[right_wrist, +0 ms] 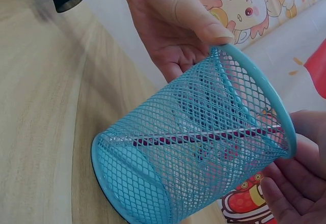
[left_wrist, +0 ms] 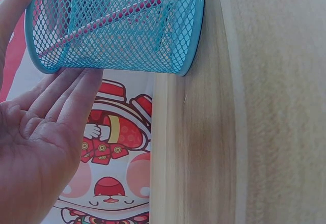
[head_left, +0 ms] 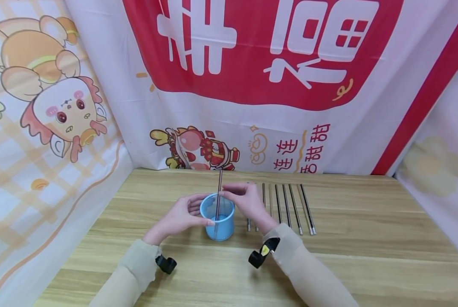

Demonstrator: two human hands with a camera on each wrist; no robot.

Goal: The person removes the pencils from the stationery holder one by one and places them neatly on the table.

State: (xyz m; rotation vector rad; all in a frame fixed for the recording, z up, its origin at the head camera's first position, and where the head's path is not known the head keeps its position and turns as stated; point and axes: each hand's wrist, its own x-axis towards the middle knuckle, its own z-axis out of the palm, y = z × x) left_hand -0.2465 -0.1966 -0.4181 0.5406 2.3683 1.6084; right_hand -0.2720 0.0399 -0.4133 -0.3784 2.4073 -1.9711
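Observation:
A light-blue mesh pencil cup [head_left: 224, 232] stands upright on the table. My left hand [head_left: 181, 215] holds it from the left, thumb on the rim and fingers around the far side. With thumb and fingertips, my right hand [head_left: 248, 200] pinches a dark red pencil [head_left: 219, 183] at the cup's rim. The pencil's lower part is inside the cup, and the right wrist view shows it through the mesh [right_wrist: 153, 107], its pale end near the base. In the left wrist view, the left palm [left_wrist: 46, 142] faces the cup's wall.
Several dark pencils [head_left: 286, 207] lie side by side on the wooden table [head_left: 352, 256], right of the cup, some partly behind the right hand and forearm. A printed white and red cloth [head_left: 252, 98] hangs along the table's back edge. Another patterned cloth [head_left: 41, 192] is at the left.

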